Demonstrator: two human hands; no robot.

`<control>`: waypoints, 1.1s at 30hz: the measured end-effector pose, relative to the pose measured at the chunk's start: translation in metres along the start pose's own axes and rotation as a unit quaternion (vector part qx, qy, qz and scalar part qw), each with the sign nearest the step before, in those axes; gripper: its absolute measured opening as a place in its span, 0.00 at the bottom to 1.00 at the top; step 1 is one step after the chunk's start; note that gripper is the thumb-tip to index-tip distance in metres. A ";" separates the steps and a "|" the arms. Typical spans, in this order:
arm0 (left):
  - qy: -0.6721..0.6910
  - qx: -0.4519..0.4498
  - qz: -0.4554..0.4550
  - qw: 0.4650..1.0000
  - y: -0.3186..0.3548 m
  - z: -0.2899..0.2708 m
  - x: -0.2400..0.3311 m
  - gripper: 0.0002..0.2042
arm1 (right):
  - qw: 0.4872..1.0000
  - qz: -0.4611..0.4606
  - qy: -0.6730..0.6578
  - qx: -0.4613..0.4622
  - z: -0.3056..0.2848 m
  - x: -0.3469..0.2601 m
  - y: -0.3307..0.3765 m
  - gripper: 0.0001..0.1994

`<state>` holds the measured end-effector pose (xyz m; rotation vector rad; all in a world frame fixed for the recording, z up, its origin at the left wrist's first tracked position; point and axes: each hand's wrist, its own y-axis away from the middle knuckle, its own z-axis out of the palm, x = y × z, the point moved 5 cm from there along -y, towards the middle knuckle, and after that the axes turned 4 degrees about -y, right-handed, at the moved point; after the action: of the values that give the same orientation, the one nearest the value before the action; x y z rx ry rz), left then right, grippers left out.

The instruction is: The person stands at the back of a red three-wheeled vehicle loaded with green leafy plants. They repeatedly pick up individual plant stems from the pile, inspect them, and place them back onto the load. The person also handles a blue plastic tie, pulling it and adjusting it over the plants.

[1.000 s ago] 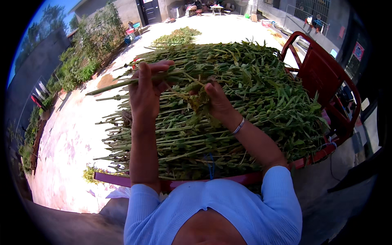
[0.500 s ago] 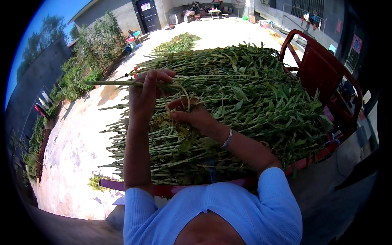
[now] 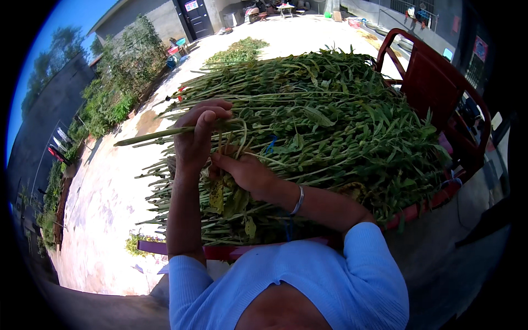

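Observation:
My left hand [image 3: 192, 137] is closed around a thick green plant stalk [image 3: 151, 136], whose cut end sticks out to the left and tilts a little down. Just right of and below it, my right hand [image 3: 247, 173] pinches thin leaf stems. Yellowed, spotted leaves [image 3: 217, 197] and green ones hang below those fingers. A bent pale stem [image 3: 243, 129] arches between the two hands. Under both hands spreads a large heap of cut green stalks [image 3: 330, 129], butt ends to the left and leafy tops to the right. The right fingertips are partly hidden by stems.
The heap rests on a cart with a red metal frame [image 3: 432, 82] at the right and a red rail [image 3: 220, 252] close to my body. A blue tie [image 3: 271, 144] shows among the stalks. More cut plants [image 3: 239, 52] lie on the concrete yard beyond; garden plants [image 3: 126, 71] grow left.
My right hand has moved left and down, nearer my left hand, with the leaves in it. The stalk's cut end has dipped. A blue tie now shows on the heap.

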<state>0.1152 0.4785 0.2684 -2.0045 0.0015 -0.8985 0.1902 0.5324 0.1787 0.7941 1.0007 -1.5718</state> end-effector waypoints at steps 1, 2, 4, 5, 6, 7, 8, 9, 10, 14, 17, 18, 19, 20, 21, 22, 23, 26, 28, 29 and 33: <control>-0.001 0.003 0.001 1.000 0.002 -0.001 -0.001 0.20 | 0.998 -0.011 0.048 -0.029 0.003 -0.008 0.005 0.07; 0.053 -0.003 -0.009 0.999 0.004 -0.002 -0.002 0.21 | 0.993 -0.022 0.096 -0.057 0.007 -0.015 0.010 0.07; 0.080 -0.020 0.012 0.997 0.008 0.003 0.005 0.21 | 0.970 -0.102 0.218 -0.046 0.009 -0.028 0.017 0.09; 0.094 -0.028 0.022 0.995 0.009 0.006 0.008 0.22 | 0.950 -0.139 0.278 -0.040 0.010 -0.032 0.020 0.10; 0.092 -0.044 0.040 0.994 0.011 0.006 0.012 0.23 | 0.916 -0.273 0.293 -0.017 0.018 -0.042 0.026 0.11; 0.070 -0.050 0.040 0.995 0.015 0.007 0.014 0.23 | 0.893 -0.240 0.379 -0.037 0.022 -0.041 0.029 0.11; 0.049 -0.057 0.039 0.996 0.020 0.009 0.016 0.23 | 0.861 -0.205 0.461 -0.056 0.027 -0.044 0.033 0.11; 0.029 -0.064 0.042 0.997 0.021 0.011 0.016 0.23 | 0.820 -0.169 0.541 -0.074 0.030 -0.044 0.036 0.11; -0.038 -0.067 0.064 0.995 0.023 0.012 0.008 0.23 | 0.788 -0.223 0.560 -0.129 0.043 -0.037 0.049 0.10; 0.132 0.042 -0.062 0.988 0.031 -0.010 -0.032 0.22 | 0.800 -0.250 0.514 -0.181 0.062 -0.035 0.067 0.13; 0.221 0.068 -0.029 0.973 0.038 -0.021 -0.052 0.25 | 0.832 -0.261 0.486 0.059 -0.028 -0.090 0.045 0.14; 0.236 0.083 -0.041 0.967 0.040 -0.026 -0.055 0.25 | 0.815 -0.245 0.511 0.122 -0.069 -0.102 0.035 0.16; 0.250 0.099 -0.055 0.962 0.043 -0.032 -0.060 0.25 | 0.797 -0.207 0.543 0.164 -0.100 -0.118 0.034 0.16; 0.281 0.106 -0.069 0.952 0.041 -0.027 -0.067 0.26 | 0.729 -0.205 0.621 0.203 -0.136 -0.132 0.038 0.15; 0.284 0.117 -0.086 0.948 0.037 -0.024 -0.066 0.26 | 0.655 -0.203 0.689 0.236 -0.165 -0.136 0.043 0.15; 0.304 0.115 -0.084 0.942 0.034 -0.021 -0.064 0.26 | 0.638 -0.185 0.710 0.234 -0.185 -0.128 0.045 0.14; 0.322 0.113 -0.083 0.936 0.033 -0.020 -0.063 0.26 | 0.622 -0.167 0.729 0.232 -0.203 -0.118 0.044 0.12; 0.291 0.099 -0.097 0.947 0.036 -0.021 -0.065 0.26 | 0.546 -0.111 0.797 0.232 -0.225 -0.100 0.034 0.08; 0.270 0.094 -0.108 0.952 0.040 -0.024 -0.064 0.26 | 0.522 -0.137 0.806 0.241 -0.212 -0.098 0.029 0.05; 0.260 0.091 -0.113 0.955 0.040 -0.026 -0.064 0.26 | 0.547 -0.146 0.788 0.242 -0.204 -0.099 0.028 0.06; 0.186 0.049 -0.105 0.976 0.040 -0.027 -0.065 0.27 | 0.614 -0.249 0.725 0.189 -0.149 -0.102 0.020 0.08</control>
<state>0.0650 0.4566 0.2087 -1.7421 -0.0441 -1.3725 0.2310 0.7084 0.2009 2.4604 2.1791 -1.3580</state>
